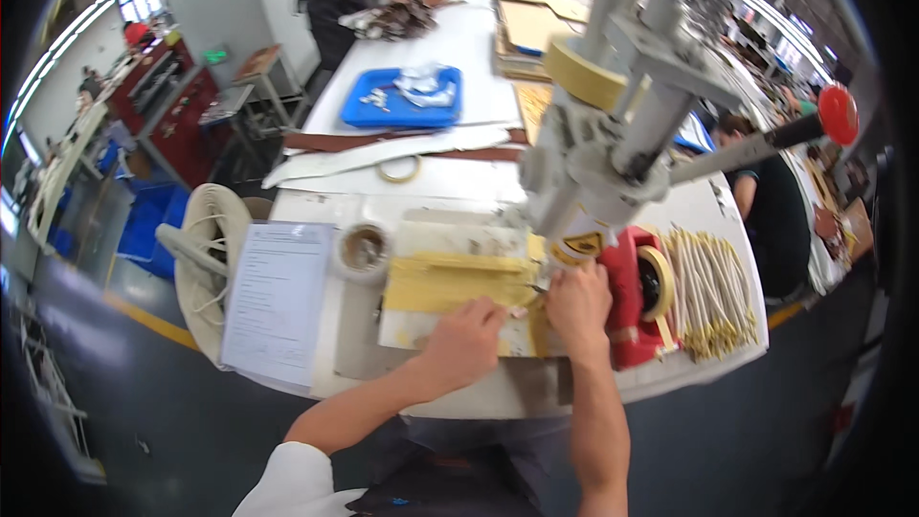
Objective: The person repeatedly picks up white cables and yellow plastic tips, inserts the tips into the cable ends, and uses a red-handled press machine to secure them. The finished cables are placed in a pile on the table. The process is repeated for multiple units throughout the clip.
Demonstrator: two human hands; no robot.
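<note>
My left hand (pixel 466 338) is closed in a pinch low over a pale work board (pixel 402 330) covered with yellow tape (pixel 431 282). A small pale piece (pixel 518 311) lies at its fingertips; whether they grip it is hard to see. My right hand (pixel 578 303) is closed at the foot of a grey lever press (pixel 584 172), its fingers curled beneath the warning label. What those fingers hold is hidden, though a thin dark tip (pixel 540 289) shows beside them. Just right of that hand stands a red tape dispenser (pixel 624 325) with a yellow tape roll (pixel 661 280).
Several white cords (pixel 710 287) with yellow ends lie at right. Left are a wide tape roll (pixel 364 251) and a printed sheet (pixel 278 297). Farther back are white and brown strips (pixel 316 142) and a blue tray (pixel 402 120). The press lever's red knob (pixel 838 115) juts right.
</note>
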